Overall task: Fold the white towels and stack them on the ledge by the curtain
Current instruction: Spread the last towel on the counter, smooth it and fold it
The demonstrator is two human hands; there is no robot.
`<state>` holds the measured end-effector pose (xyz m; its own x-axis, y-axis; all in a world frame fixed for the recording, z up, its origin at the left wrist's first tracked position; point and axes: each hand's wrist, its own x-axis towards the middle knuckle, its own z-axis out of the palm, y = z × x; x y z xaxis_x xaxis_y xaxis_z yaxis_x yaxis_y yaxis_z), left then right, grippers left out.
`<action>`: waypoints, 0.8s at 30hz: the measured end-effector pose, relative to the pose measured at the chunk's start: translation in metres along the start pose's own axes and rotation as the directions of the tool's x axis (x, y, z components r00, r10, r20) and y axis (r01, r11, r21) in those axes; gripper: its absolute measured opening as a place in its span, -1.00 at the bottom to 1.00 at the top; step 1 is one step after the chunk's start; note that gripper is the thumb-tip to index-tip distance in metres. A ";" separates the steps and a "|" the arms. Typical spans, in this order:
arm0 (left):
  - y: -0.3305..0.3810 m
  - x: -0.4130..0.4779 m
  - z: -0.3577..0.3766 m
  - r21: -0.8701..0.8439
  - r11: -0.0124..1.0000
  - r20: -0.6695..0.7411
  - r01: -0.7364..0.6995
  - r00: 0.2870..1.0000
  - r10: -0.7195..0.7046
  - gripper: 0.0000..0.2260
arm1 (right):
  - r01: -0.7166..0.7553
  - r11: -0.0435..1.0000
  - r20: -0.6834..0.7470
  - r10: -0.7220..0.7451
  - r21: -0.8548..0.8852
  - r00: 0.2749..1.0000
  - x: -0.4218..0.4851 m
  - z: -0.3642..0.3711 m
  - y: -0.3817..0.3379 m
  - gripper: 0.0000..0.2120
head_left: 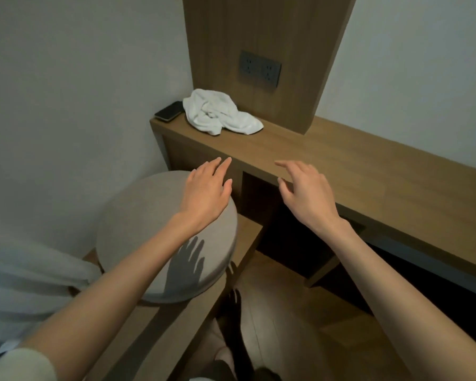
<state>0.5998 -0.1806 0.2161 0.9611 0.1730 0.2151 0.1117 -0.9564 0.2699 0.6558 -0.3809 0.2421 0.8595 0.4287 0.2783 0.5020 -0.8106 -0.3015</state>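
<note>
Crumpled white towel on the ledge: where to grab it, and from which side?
Judging by its pose, pinch the white towel at its flat tail that trails right, coming from the front and above. The bunched mound backs onto the wood panel, and a phone lies close at its left.

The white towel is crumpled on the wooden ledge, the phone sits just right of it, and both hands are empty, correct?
Not quite: the head view shows the phone lying left of the white towel. The towel is crumpled on the wooden ledge, and the left hand and right hand are empty.
</note>
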 end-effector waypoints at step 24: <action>-0.116 0.339 0.166 -0.078 0.959 0.088 0.272 0.960 -0.265 -0.56 | 0.029 0.990 0.444 -0.088 0.138 0.892 0.369 0.233 0.105 -0.49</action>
<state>0.9548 -0.0496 0.1018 0.9155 0.3987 0.0528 0.3485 -0.8519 0.3910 1.0482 -0.2150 0.1010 0.7647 0.6310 -0.1304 0.5354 -0.7348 -0.4164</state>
